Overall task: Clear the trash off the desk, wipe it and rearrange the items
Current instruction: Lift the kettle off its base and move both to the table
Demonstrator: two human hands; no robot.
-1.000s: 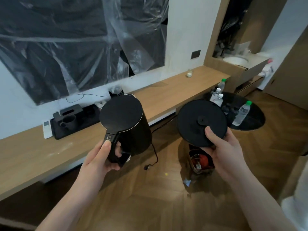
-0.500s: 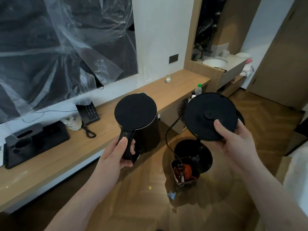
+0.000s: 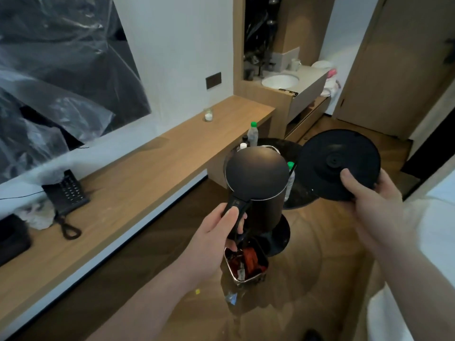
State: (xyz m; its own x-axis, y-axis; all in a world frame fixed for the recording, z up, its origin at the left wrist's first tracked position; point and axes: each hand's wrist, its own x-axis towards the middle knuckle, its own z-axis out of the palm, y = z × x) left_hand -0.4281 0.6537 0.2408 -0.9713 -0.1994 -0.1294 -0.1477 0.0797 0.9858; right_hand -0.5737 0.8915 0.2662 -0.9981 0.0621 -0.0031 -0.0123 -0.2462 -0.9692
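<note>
My left hand point(image 3: 211, 238) grips the handle of a black electric kettle point(image 3: 257, 178), held upright in the air over the floor. My right hand point(image 3: 371, 205) holds the kettle's round black base point(image 3: 338, 163) by its lower edge, thumb on its face, tilted toward me. The long wooden desk point(image 3: 152, 173) runs along the wall to my left. On it lie a black telephone point(image 3: 66, 193) with its coiled cord, some crumpled white tissue point(image 3: 37, 215) and a small glass point(image 3: 208, 114).
A small metal bin point(image 3: 246, 265) with red trash stands on the wooden floor below the kettle. A round black side table point(image 3: 295, 195) with water bottles point(image 3: 252, 134) sits behind the kettle. A black tray point(image 3: 12, 239) is at the desk's left. A washbasin counter point(image 3: 280, 81) stands beyond.
The view has swung right along the desk; the tray slid off to the left edge. Both hands moved right with the kettle and base toward the round side table.
</note>
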